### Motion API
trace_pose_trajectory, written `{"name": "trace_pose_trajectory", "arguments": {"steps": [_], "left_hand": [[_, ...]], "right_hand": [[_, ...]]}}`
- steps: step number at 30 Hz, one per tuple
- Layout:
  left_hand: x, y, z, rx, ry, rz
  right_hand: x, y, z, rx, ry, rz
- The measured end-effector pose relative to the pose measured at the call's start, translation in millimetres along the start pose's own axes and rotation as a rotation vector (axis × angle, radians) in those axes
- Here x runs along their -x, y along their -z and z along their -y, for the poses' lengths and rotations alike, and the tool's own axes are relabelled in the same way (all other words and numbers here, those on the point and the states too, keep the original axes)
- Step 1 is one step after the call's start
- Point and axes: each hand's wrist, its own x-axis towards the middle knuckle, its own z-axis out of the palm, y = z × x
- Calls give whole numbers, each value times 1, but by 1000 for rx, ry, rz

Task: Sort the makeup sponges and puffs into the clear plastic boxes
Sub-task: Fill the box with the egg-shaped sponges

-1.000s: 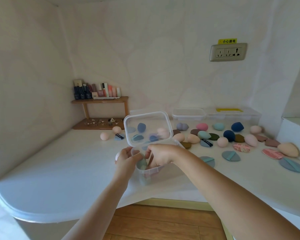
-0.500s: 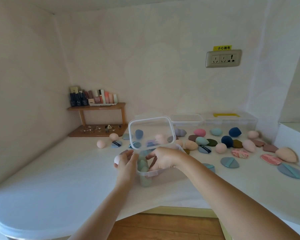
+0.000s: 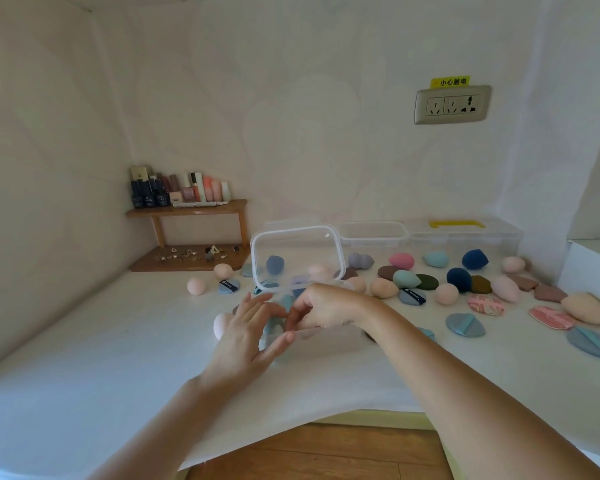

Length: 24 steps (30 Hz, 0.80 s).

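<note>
Mid-sort: clear box (image 3: 326, 336) sits under both hands, lid (image 3: 297, 256) standing up just beyond. Left hand (image 3: 248, 327) spread, released; right hand (image 3: 321, 306) curled, contents unclear. Loose sponges (image 3: 406, 278) lie right of right hand; next grab one.

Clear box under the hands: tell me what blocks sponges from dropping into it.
Both hands. The left hand and right hand hover over the opening of the clear box. Its lid stands raised behind them, off the opening. Nothing else visibly blocks it.
</note>
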Motion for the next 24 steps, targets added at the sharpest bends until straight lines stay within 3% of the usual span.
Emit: {"name": "trace_pose_trajectory", "arguments": {"steps": [3,5,9,12,17,24], "left_hand": [[-8,6,9,-89,-132,26],[-10,6,13,-95,-154,19],[-12,0,13,-103,-137,12],[-17,-2,12,-141,-152,-10],[-23,-6,16,-137,-156,-8],[-24,-8,19,-94,-202,10]], "right_hand": [[8,14,-4,-172,20,103],[14,28,-9,-291,25,52],[20,62,-33,-468,39,-360],[9,74,-60,-309,-69,-529],[-17,59,-94,-90,-281,-362],[-42,41,-106,-7,-244,-327]]}}
